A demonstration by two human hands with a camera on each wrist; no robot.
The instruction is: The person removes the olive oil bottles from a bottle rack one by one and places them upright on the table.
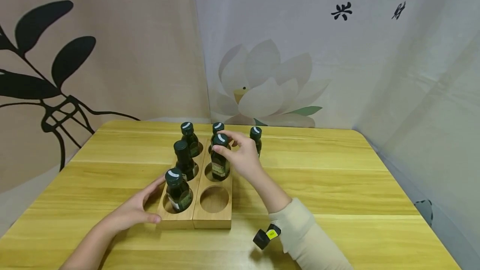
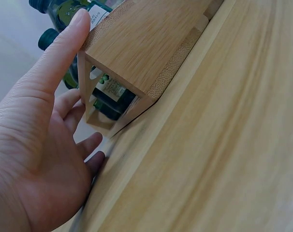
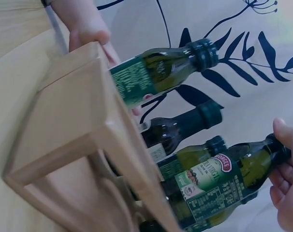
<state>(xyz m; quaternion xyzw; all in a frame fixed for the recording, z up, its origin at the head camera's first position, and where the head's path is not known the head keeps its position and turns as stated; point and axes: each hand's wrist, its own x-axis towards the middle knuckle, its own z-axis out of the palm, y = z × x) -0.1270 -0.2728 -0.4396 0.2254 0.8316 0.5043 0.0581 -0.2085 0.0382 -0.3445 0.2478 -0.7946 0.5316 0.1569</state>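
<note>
My right hand [image 1: 241, 155] pinches the neck, just under the cap, of a dark green olive oil bottle [image 1: 220, 163]. Its base is at the middle hole of the right row in a wooden bottle rack [image 1: 212, 223]; how deep it sits I cannot tell. In the right wrist view, the label of that olive oil bottle [image 3: 209, 181] faces the camera. At the rack's near left corner is my left hand [image 1: 131, 211], its thumb touching the edge and its fingers loosely extended along the side. Three bottles stand in the left row, the nearest bottle [image 1: 179, 193] beside this hand.
Another bottle [image 1: 217, 128] stands at the far end of the right row. Beyond my right hand, a further bottle [image 1: 256, 136] is partly hidden, right of the rack. A round hole [image 1: 214, 199] lies at the rack's near right. Printed curtains [image 1: 150, 45] hang behind the wooden table [image 1: 337, 178].
</note>
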